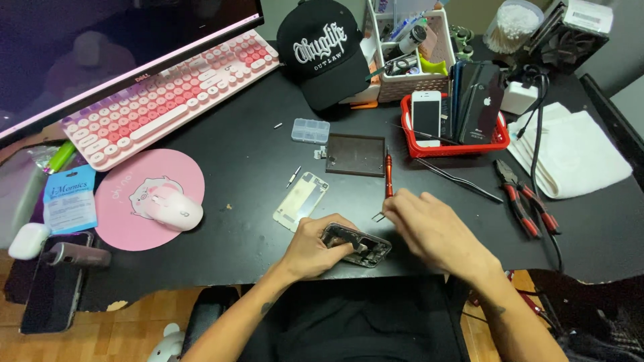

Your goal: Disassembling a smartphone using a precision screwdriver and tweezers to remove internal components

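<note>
An opened phone body (362,247) lies near the front edge of the black desk (241,147). My left hand (314,247) rests on its left end and grips it. My right hand (429,228) hovers just to the right of it, its fingertips pinched on a small metal part (378,216). A red screwdriver (388,175) lies on the desk just beyond my right fingers. A detached phone back panel (300,200) lies to the left, and a dark square mat (355,155) sits behind it.
A pink keyboard (168,87), pink mouse (176,206) on a round pad, black cap (322,50), small clear parts box (310,131), red tray of phones (456,124), white basket (409,64), red-handled pliers (523,198), a thin metal pry tool (459,179) and a white towel (577,157) surround the spot.
</note>
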